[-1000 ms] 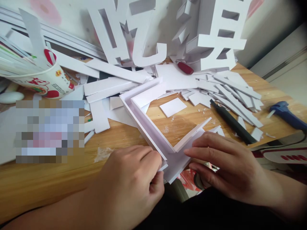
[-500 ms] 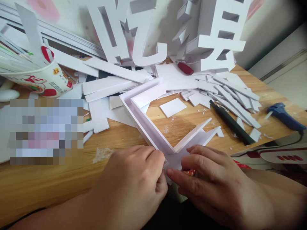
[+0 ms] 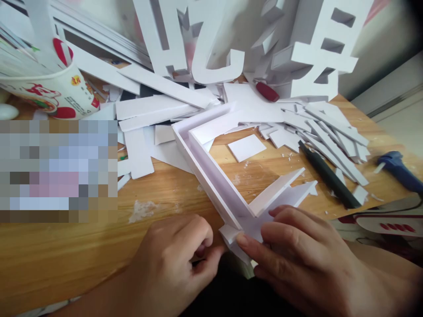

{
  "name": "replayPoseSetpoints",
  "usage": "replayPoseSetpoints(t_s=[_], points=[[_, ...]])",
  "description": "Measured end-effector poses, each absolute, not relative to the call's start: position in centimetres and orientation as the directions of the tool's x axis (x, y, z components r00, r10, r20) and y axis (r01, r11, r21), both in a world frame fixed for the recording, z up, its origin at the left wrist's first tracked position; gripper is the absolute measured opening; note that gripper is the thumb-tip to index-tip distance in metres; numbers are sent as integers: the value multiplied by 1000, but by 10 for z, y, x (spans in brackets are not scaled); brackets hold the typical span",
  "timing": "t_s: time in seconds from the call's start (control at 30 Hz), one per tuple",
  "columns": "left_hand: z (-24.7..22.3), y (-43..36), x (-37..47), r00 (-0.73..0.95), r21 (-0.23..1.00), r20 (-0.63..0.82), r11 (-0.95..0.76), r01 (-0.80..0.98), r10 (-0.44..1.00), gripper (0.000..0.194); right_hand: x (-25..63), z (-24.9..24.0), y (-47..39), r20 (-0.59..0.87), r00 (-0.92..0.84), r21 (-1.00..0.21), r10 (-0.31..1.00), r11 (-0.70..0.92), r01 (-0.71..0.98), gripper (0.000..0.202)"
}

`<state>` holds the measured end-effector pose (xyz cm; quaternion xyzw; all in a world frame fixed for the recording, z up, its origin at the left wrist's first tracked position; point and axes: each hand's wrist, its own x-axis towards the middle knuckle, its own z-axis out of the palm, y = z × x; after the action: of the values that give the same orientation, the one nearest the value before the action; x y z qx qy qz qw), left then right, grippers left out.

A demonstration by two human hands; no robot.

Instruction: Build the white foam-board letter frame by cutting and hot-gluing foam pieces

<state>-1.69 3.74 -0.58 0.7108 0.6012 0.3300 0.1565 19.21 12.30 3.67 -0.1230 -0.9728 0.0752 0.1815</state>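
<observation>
A white foam-board letter frame with raised side walls lies at an angle over the table's front edge. My right hand grips its near corner, the thumb pressing on a short white strip there and the fingers lying over the base. Part of that corner is hidden under the hand. Just left of the strip, my left hand is loosely curled, thumb close to the bent forefinger, apart from the frame. Nothing shows between its fingers.
White foam-board offcuts cover the back of the wooden table. A dark green cutter-like tool and a blue glue gun lie at right. A red-handled object, a paper cup and finished white characters stand behind.
My left hand has drawn back leftward from the frame's near corner, uncovering the short strip. My right hand keeps its hold. The whole view has shifted slightly.
</observation>
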Motion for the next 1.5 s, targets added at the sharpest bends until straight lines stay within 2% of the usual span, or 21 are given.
replayPoseSetpoints(t_s=[0.17, 0.4, 0.67, 1.0, 1.3, 1.5], points=[[-13, 39, -15, 23, 714, 235, -189, 675, 972, 17, 191, 29, 122, 353, -889, -202, 290, 952, 230, 24], [-13, 46, -11, 0, 719, 262, -195, 667, 965, 17, 194, 27, 124, 349, -888, -223, 298, 947, 230, 21], [-6, 43, -11, -6, 792, 228, -182, 582, 974, 18, 197, 23, 124, 326, -897, -259, 299, 941, 219, 25], [-11, 49, -12, 35, 804, 215, -197, 561, 976, 19, 196, 23, 124, 341, -891, -217, 300, 947, 236, 24], [-11, 49, -12, 33, 796, 218, -197, 572, 975, 19, 186, 31, 125, 341, -877, -232, 338, 934, 270, 29], [-5, 46, -12, 21, 768, 276, -234, 596, 961, 18, 182, 37, 128, 349, -862, -278, 367, 919, 279, 28]])
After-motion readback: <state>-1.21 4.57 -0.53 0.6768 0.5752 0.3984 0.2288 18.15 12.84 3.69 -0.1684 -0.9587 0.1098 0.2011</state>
